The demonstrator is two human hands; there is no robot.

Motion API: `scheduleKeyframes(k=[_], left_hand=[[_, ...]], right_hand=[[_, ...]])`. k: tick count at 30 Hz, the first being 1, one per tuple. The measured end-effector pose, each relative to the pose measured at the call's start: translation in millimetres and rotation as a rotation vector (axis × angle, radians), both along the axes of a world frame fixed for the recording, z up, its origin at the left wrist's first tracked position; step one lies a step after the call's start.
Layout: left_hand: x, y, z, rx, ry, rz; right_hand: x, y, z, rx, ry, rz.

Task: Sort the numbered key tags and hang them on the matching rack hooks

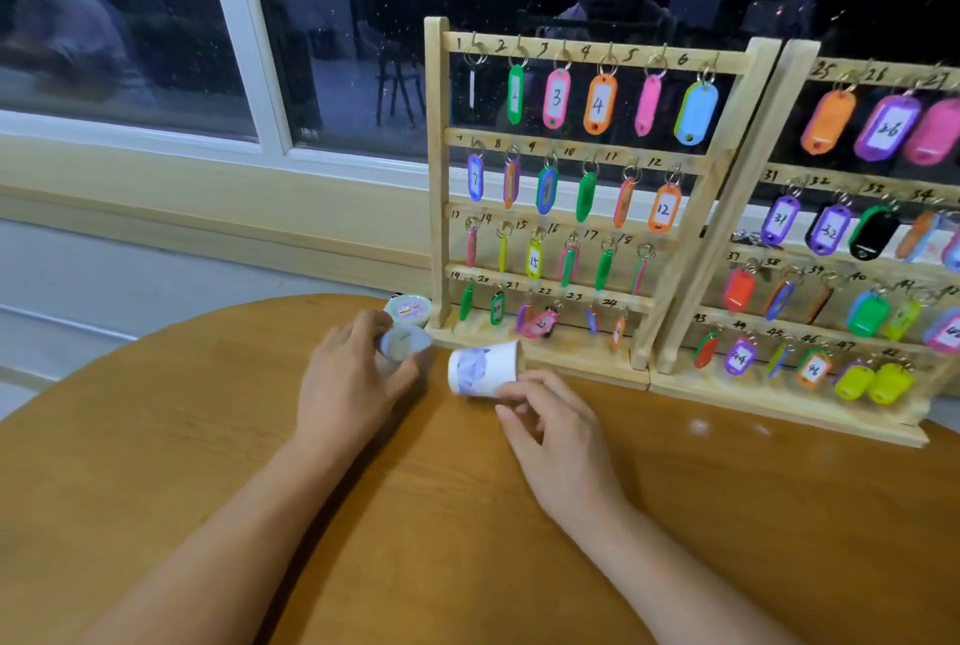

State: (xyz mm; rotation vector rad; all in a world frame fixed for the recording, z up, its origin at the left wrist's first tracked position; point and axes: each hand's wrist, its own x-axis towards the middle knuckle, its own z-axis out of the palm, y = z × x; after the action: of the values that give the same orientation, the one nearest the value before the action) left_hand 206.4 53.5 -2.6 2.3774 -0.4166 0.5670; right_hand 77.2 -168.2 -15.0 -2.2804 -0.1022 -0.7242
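Observation:
Two wooden key racks stand at the back of the table: the left rack (540, 137) with hooks numbered 1 to 24, the right rack (737, 207) with higher numbers. Coloured key tags hang on nearly every hook, such as the orange tag 4 (600, 103) and the orange tag 12 (664, 208). My left hand (353, 384) grips a small pale round container (404, 342), blurred. My right hand (550, 431) holds the rim of a white paper cup (483, 370) lying on its side in front of the left rack.
A round lidded tub (409, 307) sits by the left rack's foot. The wooden round table (208, 436) ends in a curved edge at the left. A dark window and its sill run behind the racks.

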Motion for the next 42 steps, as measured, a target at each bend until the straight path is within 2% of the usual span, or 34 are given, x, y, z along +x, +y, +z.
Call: scheduleKeyframes(k=[5,11,18,23,30,37,42], left_hand=[[29,48,-1,-0.047,0.025,0.101],[61,75,-7,-0.11,0.111,0.201],[84,77,-12,-0.145,0.183,0.2],[100,79,-15,-0.149,0.204,0.203],[118,81,-22,-0.118,0.202,0.227],[126,74,-28,-0.038,0.144,0.196],[133,68,-30,-0.021,0.133,0.182]], right_hand=[[3,18,11,-0.207,0.007,0.047],[30,37,27,-0.321,-0.14,0.11],[100,65,47,-0.407,-0.186,0.158],[152,86,63,-0.349,-0.077,0.126],[203,106,60,-0.469,0.078,0.055],[215,108,53,-0.597,0.097,0.012],[206,104,54,-0.521,0.075,0.033]])
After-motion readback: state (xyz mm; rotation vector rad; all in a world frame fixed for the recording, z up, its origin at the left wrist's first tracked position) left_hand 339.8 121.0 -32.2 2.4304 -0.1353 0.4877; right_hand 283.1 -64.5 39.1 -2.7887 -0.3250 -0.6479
